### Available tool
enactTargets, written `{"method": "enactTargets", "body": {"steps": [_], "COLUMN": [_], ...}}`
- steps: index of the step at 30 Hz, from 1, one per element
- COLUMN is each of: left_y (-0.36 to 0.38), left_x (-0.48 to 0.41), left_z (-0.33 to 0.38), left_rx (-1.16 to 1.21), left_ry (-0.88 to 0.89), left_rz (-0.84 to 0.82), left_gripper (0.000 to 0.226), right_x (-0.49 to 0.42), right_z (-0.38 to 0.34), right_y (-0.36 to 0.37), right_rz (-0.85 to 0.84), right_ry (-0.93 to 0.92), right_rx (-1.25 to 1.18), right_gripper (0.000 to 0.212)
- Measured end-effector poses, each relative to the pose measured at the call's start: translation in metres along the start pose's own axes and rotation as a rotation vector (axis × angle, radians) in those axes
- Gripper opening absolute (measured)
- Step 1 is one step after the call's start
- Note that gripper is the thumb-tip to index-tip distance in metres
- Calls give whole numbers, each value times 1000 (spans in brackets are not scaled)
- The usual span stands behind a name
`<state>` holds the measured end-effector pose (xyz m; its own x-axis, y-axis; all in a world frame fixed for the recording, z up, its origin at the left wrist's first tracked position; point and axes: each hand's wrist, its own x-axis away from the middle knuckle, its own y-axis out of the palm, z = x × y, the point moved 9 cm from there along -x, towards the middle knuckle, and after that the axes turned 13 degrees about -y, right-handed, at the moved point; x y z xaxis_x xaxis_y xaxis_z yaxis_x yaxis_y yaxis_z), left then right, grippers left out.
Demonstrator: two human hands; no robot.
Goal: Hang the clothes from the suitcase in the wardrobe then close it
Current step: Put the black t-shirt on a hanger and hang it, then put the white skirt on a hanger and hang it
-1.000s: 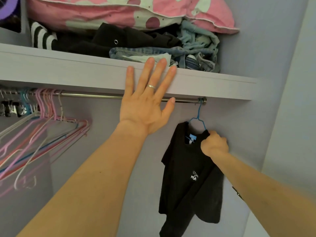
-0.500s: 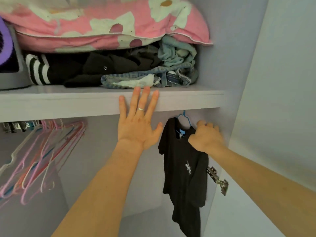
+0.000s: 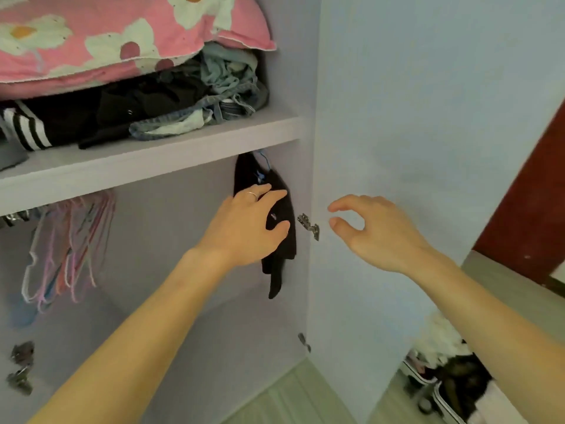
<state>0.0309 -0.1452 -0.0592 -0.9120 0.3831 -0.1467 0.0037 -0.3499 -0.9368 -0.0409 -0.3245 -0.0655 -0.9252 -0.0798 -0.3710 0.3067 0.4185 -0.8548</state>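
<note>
Black T-shirt (image 3: 278,264) on a blue hanger (image 3: 265,162), hung at the right end of the wardrobe (image 3: 290,71) beneath the shelf (image 3: 153,160), left hand (image 3: 244,228) spread and slack before it, gripping nothing, right hand (image 3: 382,234) loosely curled, empty, before the open door (image 3: 412,117), suitcase (image 3: 443,390) on the floor, lower right.

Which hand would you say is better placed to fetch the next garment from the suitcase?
Probably the right hand: it is empty and on the side of the suitcase, while the left hand is at the hung black shirt.
</note>
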Motion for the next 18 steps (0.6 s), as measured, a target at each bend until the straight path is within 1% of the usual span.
{"method": "enactTargets", "body": {"steps": [2,5,8,13,16,18], "left_y": [36,102,177,288,340,372], "left_x": [20,38,59,93,106,108], "left_z": [22,60,108,192,242,274], "left_rx": [46,59,80,49,38,2], "left_ry": [45,113,178,258,256,261], "left_rz": [-72,-210,-432,-693,-854,-931], "left_gripper": [58,46,35,30,29,31], "right_x": [53,127,198,311,370,402], "right_z": [17,56,98,182,229,261], "right_y": [7,33,59,89,88,78], "right_rz": [45,44,-18,-169,-236,-264], "right_ry": [60,202,359,627,759,827], "right_rx": [-57,-103,-136,-185,-202,-194], "right_gripper": [28,26,27,28,34,39]}}
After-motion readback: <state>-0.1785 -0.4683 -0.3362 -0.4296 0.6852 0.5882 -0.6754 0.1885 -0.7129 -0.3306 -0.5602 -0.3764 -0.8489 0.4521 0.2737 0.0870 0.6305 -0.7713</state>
